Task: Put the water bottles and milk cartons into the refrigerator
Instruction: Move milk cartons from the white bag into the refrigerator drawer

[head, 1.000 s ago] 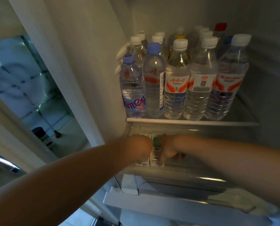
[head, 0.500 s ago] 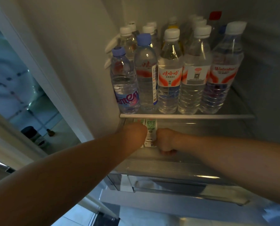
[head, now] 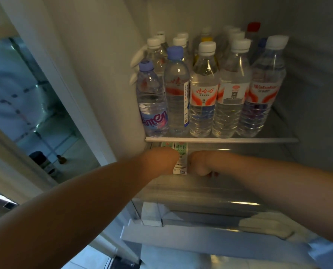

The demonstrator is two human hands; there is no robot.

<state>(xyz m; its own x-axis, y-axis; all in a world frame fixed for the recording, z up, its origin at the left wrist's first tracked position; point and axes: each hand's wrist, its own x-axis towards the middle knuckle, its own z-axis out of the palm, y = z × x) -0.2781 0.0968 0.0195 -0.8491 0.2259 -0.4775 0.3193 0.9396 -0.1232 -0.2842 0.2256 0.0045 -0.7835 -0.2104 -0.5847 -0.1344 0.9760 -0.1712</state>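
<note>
Five clear plastic water bottles [head: 203,98] stand upright in the front row on the upper glass shelf [head: 220,140] of the white refrigerator [head: 107,55]. More rows behind, count unclear. Two green-and-white milk cartons [head: 181,152] visible, upright on the lower shelf [head: 191,189], far left. Left hand [head: 161,162] against their left side, right hand [head: 199,165] against the right, fingers curled. Grasping or just touching: cannot tell for either. Clear drawer [head: 200,210] below. Pale floor [head: 80,162] left of the fridge.
</note>
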